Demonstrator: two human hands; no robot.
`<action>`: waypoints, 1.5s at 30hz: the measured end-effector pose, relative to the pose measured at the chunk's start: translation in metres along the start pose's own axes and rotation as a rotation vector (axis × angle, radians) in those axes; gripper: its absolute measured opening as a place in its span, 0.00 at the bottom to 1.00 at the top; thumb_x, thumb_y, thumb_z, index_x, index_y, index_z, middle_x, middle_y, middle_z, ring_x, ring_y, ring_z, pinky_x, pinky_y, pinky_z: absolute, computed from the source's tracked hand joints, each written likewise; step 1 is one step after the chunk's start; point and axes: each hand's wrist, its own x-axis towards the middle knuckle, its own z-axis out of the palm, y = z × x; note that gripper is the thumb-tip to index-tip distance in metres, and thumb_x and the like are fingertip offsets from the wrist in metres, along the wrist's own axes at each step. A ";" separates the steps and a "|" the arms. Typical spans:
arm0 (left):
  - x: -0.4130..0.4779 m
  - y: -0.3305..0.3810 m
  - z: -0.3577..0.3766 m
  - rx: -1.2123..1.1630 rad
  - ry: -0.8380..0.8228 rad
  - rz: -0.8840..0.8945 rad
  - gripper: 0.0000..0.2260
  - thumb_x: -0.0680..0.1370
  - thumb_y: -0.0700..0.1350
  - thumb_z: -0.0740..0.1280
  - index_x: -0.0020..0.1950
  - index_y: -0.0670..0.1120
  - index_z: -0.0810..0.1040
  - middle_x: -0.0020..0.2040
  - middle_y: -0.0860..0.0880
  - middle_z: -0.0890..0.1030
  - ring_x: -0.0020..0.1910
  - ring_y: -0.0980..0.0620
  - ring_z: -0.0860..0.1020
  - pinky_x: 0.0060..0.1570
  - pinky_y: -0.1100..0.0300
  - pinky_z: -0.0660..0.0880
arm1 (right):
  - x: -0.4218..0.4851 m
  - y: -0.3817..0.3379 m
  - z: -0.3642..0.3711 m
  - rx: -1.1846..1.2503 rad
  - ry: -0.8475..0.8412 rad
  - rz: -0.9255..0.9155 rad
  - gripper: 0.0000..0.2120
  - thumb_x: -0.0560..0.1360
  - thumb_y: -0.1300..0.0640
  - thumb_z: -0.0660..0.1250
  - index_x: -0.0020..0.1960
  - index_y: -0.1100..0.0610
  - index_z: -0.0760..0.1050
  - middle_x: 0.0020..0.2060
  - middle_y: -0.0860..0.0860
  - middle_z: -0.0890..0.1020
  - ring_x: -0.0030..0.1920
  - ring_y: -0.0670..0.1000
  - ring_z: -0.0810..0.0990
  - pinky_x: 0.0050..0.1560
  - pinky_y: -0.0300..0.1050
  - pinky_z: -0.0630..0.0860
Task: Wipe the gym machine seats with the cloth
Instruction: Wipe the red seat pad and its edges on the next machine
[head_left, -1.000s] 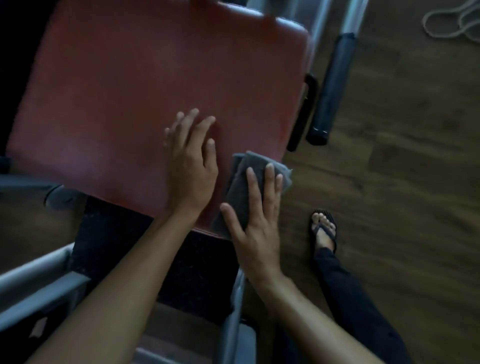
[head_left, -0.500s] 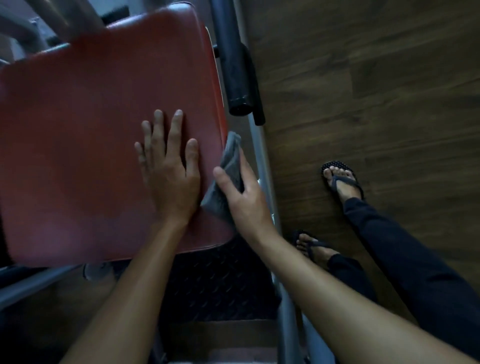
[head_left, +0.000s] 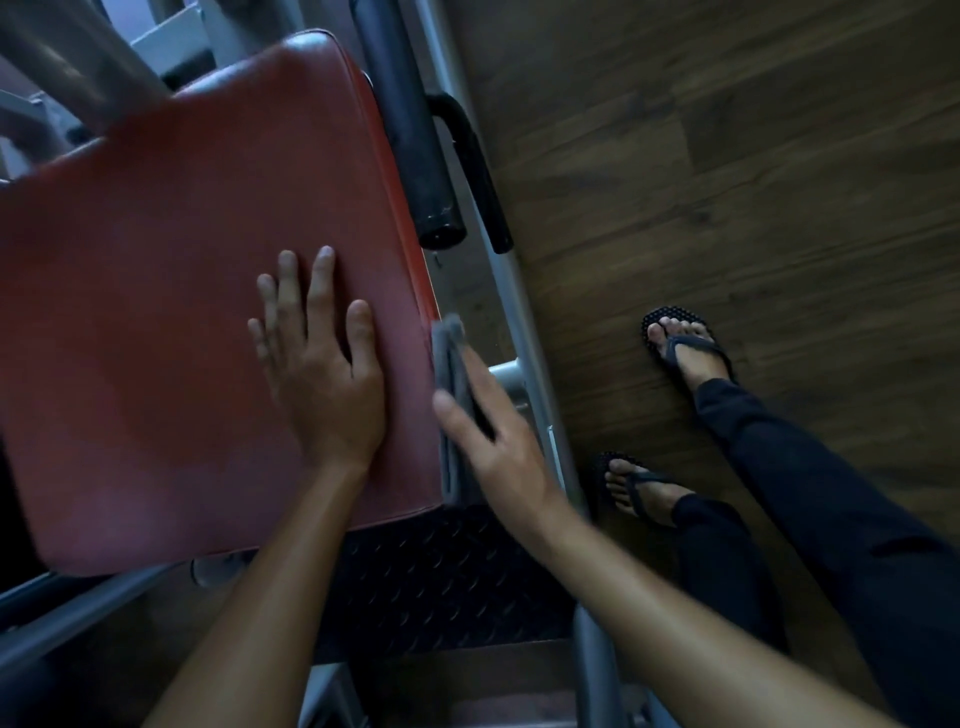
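Observation:
A red padded seat (head_left: 156, 312) fills the left of the head view. My left hand (head_left: 322, 364) lies flat on its right part, fingers straight and spread. My right hand (head_left: 493, 436) presses a folded grey cloth (head_left: 449, 364) against the seat's right side edge, thumb on the seat side of the cloth and the fingers hidden behind it. The lower end of the cloth hangs by the seat's near right corner.
A black foam-covered bar (head_left: 415, 140) and a grey metal frame tube (head_left: 519, 312) run along the seat's right side. A black tread plate (head_left: 441, 577) lies below the seat. My feet in sandals (head_left: 680, 348) stand on the wooden floor (head_left: 727, 182) to the right.
My right hand has carried the cloth from the seat's top surface over to its right side edge. The left hand has stayed flat on the seat. The view has swung round.

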 end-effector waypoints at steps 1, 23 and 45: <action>0.000 0.000 0.000 -0.002 -0.001 -0.003 0.21 0.83 0.54 0.53 0.77 0.55 0.62 0.79 0.51 0.59 0.79 0.51 0.52 0.78 0.47 0.49 | -0.016 0.004 -0.002 -0.017 -0.028 0.015 0.28 0.82 0.47 0.61 0.78 0.40 0.55 0.77 0.34 0.57 0.76 0.33 0.51 0.79 0.41 0.50; -0.001 0.002 0.001 0.012 0.006 -0.007 0.22 0.82 0.55 0.52 0.77 0.54 0.62 0.79 0.50 0.59 0.79 0.50 0.53 0.77 0.47 0.50 | -0.023 0.000 -0.017 -0.088 -0.167 0.066 0.27 0.81 0.46 0.61 0.77 0.37 0.55 0.78 0.33 0.53 0.75 0.29 0.48 0.73 0.30 0.48; 0.000 -0.002 0.002 -0.012 0.017 -0.003 0.21 0.83 0.55 0.53 0.76 0.55 0.63 0.79 0.52 0.60 0.79 0.51 0.54 0.78 0.48 0.50 | -0.016 0.012 -0.008 0.002 0.166 0.060 0.22 0.79 0.58 0.68 0.69 0.43 0.68 0.62 0.43 0.81 0.64 0.39 0.77 0.69 0.50 0.73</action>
